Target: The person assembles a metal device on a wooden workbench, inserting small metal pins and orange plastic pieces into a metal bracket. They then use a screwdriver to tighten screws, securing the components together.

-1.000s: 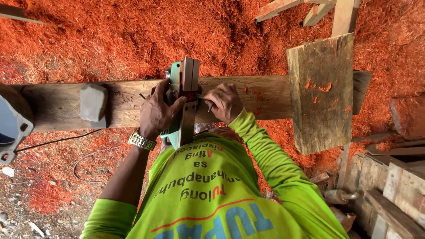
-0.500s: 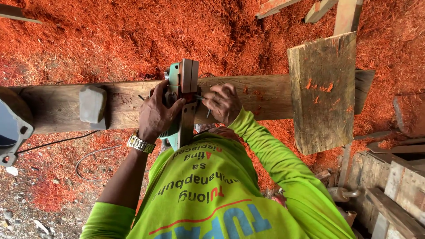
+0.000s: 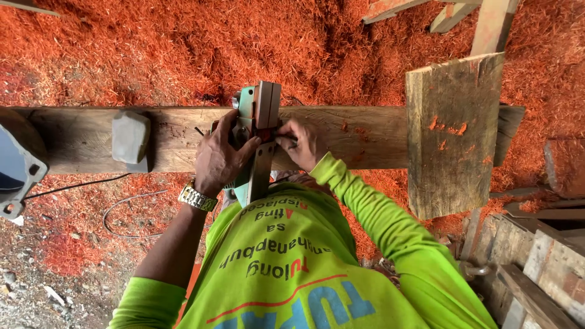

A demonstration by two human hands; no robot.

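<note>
A green power planer (image 3: pixel 259 116) lies base-up, tilted on a long weathered wooden beam (image 3: pixel 365 137). My left hand (image 3: pixel 219 159), with a metal watch on its wrist, grips the planer's body from the left. My right hand (image 3: pixel 303 144) is at the planer's right side, its fingers pinched on a small dark tool (image 3: pixel 286 140) pressed against the middle of the base. Most of that tool is hidden by the fingers. My lime-green long sleeves and shirt fill the lower part of the view.
A grey block (image 3: pixel 130 137) sits on the beam to the left. A short thick board (image 3: pixel 454 134) lies across the beam's right end. A grey machine part (image 3: pixel 18 164) shows at the left edge, with a thin cable (image 3: pixel 122 207) on the ground. Red wood shavings (image 3: pixel 183 49) cover the floor; stacked timbers (image 3: pixel 536 268) lie at lower right.
My right hand's fingers have shifted slightly at the planer's base. My left hand keeps its grip and the planer stays in place.
</note>
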